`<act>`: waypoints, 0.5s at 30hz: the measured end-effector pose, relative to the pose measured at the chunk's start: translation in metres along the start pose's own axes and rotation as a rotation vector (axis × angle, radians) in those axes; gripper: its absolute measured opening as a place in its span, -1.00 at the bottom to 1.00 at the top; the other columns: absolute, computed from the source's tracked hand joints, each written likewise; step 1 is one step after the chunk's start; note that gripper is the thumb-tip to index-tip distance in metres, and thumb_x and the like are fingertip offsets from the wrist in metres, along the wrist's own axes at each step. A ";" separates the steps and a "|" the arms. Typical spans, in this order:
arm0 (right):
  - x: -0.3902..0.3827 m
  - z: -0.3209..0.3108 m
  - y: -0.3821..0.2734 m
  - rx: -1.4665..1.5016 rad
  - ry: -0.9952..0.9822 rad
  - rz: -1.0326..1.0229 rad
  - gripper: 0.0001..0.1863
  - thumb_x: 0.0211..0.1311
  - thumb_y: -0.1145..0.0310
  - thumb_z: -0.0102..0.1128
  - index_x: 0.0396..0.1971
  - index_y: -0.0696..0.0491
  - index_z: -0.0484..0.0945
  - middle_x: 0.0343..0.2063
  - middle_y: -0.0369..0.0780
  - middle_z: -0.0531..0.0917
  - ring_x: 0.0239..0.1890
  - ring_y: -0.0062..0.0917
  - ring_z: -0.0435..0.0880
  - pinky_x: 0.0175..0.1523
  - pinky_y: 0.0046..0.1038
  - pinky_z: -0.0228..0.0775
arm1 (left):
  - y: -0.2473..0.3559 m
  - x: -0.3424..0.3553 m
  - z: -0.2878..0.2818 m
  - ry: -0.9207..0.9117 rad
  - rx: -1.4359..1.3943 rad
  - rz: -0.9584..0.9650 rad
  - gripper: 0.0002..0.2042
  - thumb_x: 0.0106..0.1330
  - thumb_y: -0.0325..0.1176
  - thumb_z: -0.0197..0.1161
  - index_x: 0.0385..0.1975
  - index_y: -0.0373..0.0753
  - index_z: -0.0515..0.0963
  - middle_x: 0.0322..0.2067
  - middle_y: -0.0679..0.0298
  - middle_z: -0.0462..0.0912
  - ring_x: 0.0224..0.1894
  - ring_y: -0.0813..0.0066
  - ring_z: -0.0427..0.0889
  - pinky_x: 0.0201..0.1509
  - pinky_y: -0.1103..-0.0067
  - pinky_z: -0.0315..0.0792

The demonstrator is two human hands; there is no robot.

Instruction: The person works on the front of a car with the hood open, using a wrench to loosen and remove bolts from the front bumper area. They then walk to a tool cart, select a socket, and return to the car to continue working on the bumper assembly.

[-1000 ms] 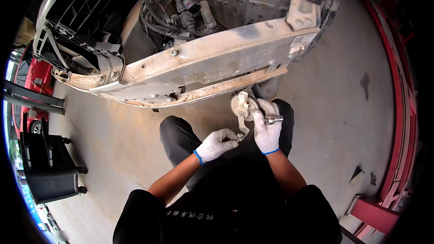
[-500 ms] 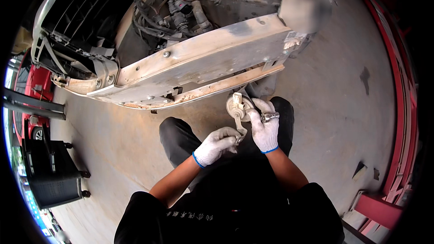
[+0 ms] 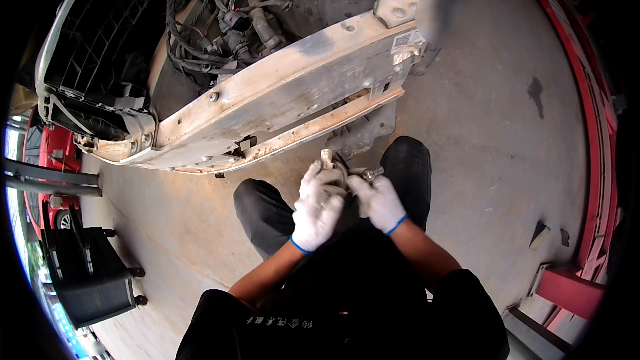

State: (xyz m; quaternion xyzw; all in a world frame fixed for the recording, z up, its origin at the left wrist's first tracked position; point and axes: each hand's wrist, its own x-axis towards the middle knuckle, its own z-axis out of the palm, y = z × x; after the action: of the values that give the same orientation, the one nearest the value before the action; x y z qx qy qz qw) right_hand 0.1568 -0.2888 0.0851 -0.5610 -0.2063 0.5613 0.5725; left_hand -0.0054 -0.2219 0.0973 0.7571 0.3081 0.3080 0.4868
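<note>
Movement: the left hand (image 3: 315, 210) rises from the lower end of the bent bracket onto the pale round part (image 3: 342, 168), the right hand (image 3: 380, 204) turns inward toward it, and the car's front end slides leftward in the view.
Left hand: white-gloved with a blue cuff, slightly blurred; its fingers bend over the near side of the round part, though I cannot tell whether they pinch it.
Right hand: also gloved, closed around a shiny metal socket piece (image 3: 371, 174), its fingertips right beside the left hand's.
Round part: between both hands, in front of the body, largely covered; its pale connector block (image 3: 327, 158) sticks up past the left fingers, and the bracket cannot be made out.
Knees: black trousers, the left knee (image 3: 262, 210) and right knee (image 3: 408, 168) on either side of the hands.
Car front: beyond the hands runs a dusty metal beam (image 3: 287, 81), a grey flap (image 3: 368, 129) hanging below its right portion, dark wiring (image 3: 200, 50) behind it, black grille (image 3: 100, 47) at left.
Floor (image 3: 473, 167): grey and stained.
Left edge: a black wheeled cart (image 3: 93, 293) near a red car (image 3: 50, 143).
Right edge: a long red rail (image 3: 595, 180).
</note>
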 end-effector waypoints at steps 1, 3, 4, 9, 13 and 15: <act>-0.001 -0.021 -0.007 -0.073 -0.007 0.005 -0.84 0.35 0.38 0.16 -0.23 0.17 0.57 -0.38 -0.31 0.60 -0.33 -0.66 0.51 -0.17 -0.57 0.34 | -0.001 0.000 -0.005 0.025 -0.218 -0.171 -0.70 0.39 -0.24 0.12 -0.07 -0.34 0.54 -0.17 0.22 0.60 0.04 0.32 0.46 0.21 0.41 0.29; 0.002 -0.075 -0.010 -0.137 0.106 -0.018 -0.83 0.35 0.32 0.17 -0.32 0.13 0.55 -0.48 -0.33 0.55 -0.44 -0.67 0.46 -0.30 -0.57 0.26 | -0.006 -0.003 -0.013 0.126 -0.420 -0.341 -0.68 0.46 -0.22 0.02 -0.20 -0.41 0.55 -0.26 0.28 0.63 -0.21 0.56 0.48 -0.01 0.58 0.35; 0.005 -0.102 -0.010 -0.134 0.215 -0.028 -0.81 0.34 0.29 0.17 -0.37 0.11 0.54 -0.53 -0.33 0.53 -0.50 -0.68 0.43 -0.37 -0.56 0.22 | -0.016 -0.006 -0.017 0.170 -0.437 -0.356 -0.65 0.46 -0.20 0.01 -0.32 -0.42 0.56 -0.27 0.27 0.63 -0.32 0.62 0.43 -0.13 0.61 0.32; 0.017 -0.205 0.009 -0.039 0.548 -0.073 -0.64 0.34 0.13 0.18 -0.61 0.02 0.49 -0.78 -0.37 0.40 -0.80 -0.70 0.29 -0.70 -0.56 0.01 | -0.055 -0.011 -0.032 0.217 -0.896 -0.439 -0.66 0.47 -0.22 0.01 -0.42 -0.36 0.55 -0.25 0.09 0.65 -0.20 0.34 0.56 0.00 0.45 0.39; 0.045 -0.258 0.056 -0.158 0.608 -0.004 -0.65 0.31 0.10 0.20 -0.54 0.07 0.53 -0.70 -0.31 0.50 -0.76 -0.65 0.39 -0.68 -0.54 0.16 | -0.054 -0.012 -0.032 0.174 -0.795 -0.391 -0.70 0.46 -0.28 0.02 -0.42 -0.37 0.56 -0.25 0.12 0.65 -0.18 0.37 0.56 0.01 0.48 0.38; 0.070 -0.295 0.105 -0.289 0.601 0.094 -0.66 0.31 0.09 0.18 -0.44 0.10 0.55 -0.58 -0.24 0.55 -0.62 -0.54 0.46 -0.55 -0.47 0.25 | -0.046 -0.012 -0.034 0.162 -0.733 -0.477 -0.71 0.46 -0.31 0.02 -0.42 -0.37 0.56 -0.26 0.13 0.65 -0.18 0.39 0.56 0.01 0.48 0.38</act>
State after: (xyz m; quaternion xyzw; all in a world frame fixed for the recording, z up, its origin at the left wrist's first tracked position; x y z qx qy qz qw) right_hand 0.3891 -0.3763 -0.1181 -0.7856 -0.0795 0.3615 0.4958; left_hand -0.0466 -0.1973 0.0636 0.4156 0.3818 0.3340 0.7550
